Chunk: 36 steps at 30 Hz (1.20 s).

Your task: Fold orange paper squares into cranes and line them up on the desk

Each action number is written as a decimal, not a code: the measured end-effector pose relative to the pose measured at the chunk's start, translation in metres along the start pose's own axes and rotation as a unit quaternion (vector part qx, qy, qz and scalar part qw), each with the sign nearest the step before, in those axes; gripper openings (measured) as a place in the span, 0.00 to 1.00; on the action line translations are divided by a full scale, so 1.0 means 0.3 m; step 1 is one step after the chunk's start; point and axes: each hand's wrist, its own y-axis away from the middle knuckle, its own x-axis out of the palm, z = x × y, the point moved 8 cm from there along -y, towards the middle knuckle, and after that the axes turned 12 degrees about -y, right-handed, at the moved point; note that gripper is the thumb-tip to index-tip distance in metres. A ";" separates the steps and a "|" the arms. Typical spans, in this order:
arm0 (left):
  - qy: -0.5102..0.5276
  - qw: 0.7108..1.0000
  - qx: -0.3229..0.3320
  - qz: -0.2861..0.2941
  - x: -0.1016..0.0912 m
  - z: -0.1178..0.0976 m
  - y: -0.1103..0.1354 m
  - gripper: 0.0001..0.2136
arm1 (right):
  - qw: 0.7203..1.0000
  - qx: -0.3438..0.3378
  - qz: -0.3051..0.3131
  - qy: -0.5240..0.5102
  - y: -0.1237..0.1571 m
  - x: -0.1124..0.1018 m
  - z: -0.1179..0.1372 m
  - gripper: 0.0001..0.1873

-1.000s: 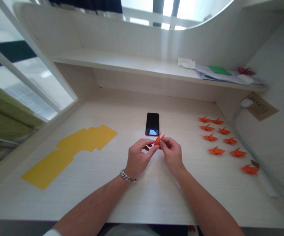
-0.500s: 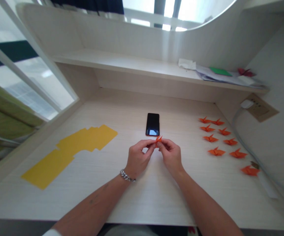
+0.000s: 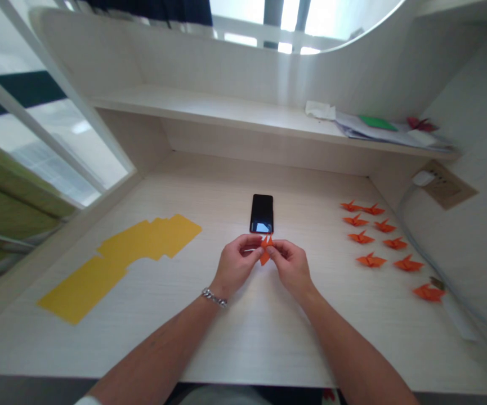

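A small folded orange paper piece (image 3: 264, 251) is pinched between both my hands just above the desk's middle. My left hand (image 3: 237, 264), with a metal bracelet on the wrist, grips its left side with closed fingers. My right hand (image 3: 290, 266) grips its right side, fingers closed as well. A black phone (image 3: 262, 213) lies flat on the desk just beyond my fingertips.
Several finished orange paper cranes (image 3: 370, 260) stand in two rows at the right. Yellow paper sheets (image 3: 120, 256) overlap on the left of the pale wooden desk (image 3: 243, 332). Papers and a green sheet (image 3: 377, 122) lie on the shelf above; a wall socket (image 3: 443, 183) with cable is at right.
My hands turned the orange piece: its points stood up above my fingers before, now it hangs lower between them. My left wrist rotated slightly.
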 end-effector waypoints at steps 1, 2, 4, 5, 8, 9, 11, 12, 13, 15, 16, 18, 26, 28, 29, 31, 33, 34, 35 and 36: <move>0.021 1.000 -0.007 0.015 0.009 0.007 -0.002 0.11 | 1.000 0.007 0.006 -0.012 -0.002 0.002 -0.005 0.09; 0.038 0.999 -0.016 0.027 0.016 0.015 -0.003 0.12 | 1.000 0.013 0.008 -0.021 -0.003 0.002 -0.010 0.09; 0.057 0.997 -0.042 0.035 0.026 0.032 -0.002 0.11 | 0.999 0.025 -0.002 -0.026 -0.007 -0.006 -0.018 0.08; 0.065 0.996 -0.056 0.032 0.027 0.041 -0.001 0.10 | 0.999 0.032 -0.011 -0.024 -0.008 -0.013 -0.023 0.08; 0.102 0.990 -0.094 0.028 0.035 0.061 0.004 0.11 | 0.998 0.054 -0.033 -0.024 -0.010 -0.029 -0.036 0.08; 0.117 0.987 -0.104 0.032 0.040 0.065 0.006 0.11 | 0.997 0.060 -0.037 -0.027 -0.011 -0.032 -0.039 0.08; 0.143 0.982 -0.118 0.047 0.051 0.069 0.009 0.12 | 0.996 0.069 -0.042 -0.032 -0.011 -0.038 -0.043 0.08; 0.149 0.980 -0.121 0.052 0.054 0.068 0.009 0.12 | 0.996 0.073 -0.043 -0.033 -0.012 -0.040 -0.044 0.08; 0.149 0.980 -0.121 0.054 0.055 0.067 0.009 0.13 | 0.995 0.078 -0.042 -0.033 -0.012 -0.041 -0.046 0.09; 0.134 0.984 -0.110 0.050 0.051 0.059 0.008 0.13 | 0.994 0.093 -0.034 -0.036 -0.010 -0.037 -0.050 0.10; 0.122 0.986 -0.102 0.048 0.048 0.054 0.008 0.12 | 0.994 0.099 -0.028 -0.040 -0.010 -0.033 -0.052 0.10; 0.101 0.990 -0.088 0.046 0.047 0.045 0.009 0.12 | 0.993 0.105 -0.022 -0.049 -0.008 -0.028 -0.053 0.12; 0.109 0.983 -0.099 0.109 0.087 0.044 0.023 0.11 | 0.994 0.089 -0.039 -0.042 -0.014 -0.041 -0.044 0.11; 0.112 0.981 -0.108 0.119 0.091 0.045 0.024 0.10 | 0.993 0.097 -0.036 -0.049 -0.015 -0.042 -0.046 0.10; 0.112 0.980 -0.111 0.122 0.093 0.044 0.024 0.10 | 0.993 0.100 -0.034 -0.050 -0.016 -0.042 -0.046 0.10; 0.111 0.980 -0.113 0.120 0.092 0.042 0.023 0.09 | 0.993 0.105 -0.029 -0.048 -0.016 -0.042 -0.048 0.10; 0.113 0.980 -0.116 0.118 0.092 0.041 0.023 0.09 | 0.993 0.107 -0.026 -0.046 -0.015 -0.042 -0.048 0.11; 0.116 0.979 -0.119 0.118 0.094 0.041 0.024 0.08 | 0.993 0.105 -0.026 -0.047 -0.015 -0.043 -0.048 0.11; 0.119 0.978 -0.121 0.121 0.096 0.042 0.026 0.08 | 0.993 0.102 -0.026 -0.052 -0.015 -0.043 -0.046 0.11; 0.121 0.977 -0.122 0.123 0.097 0.042 0.027 0.08 | 0.993 0.099 -0.025 -0.059 -0.015 -0.043 -0.045 0.11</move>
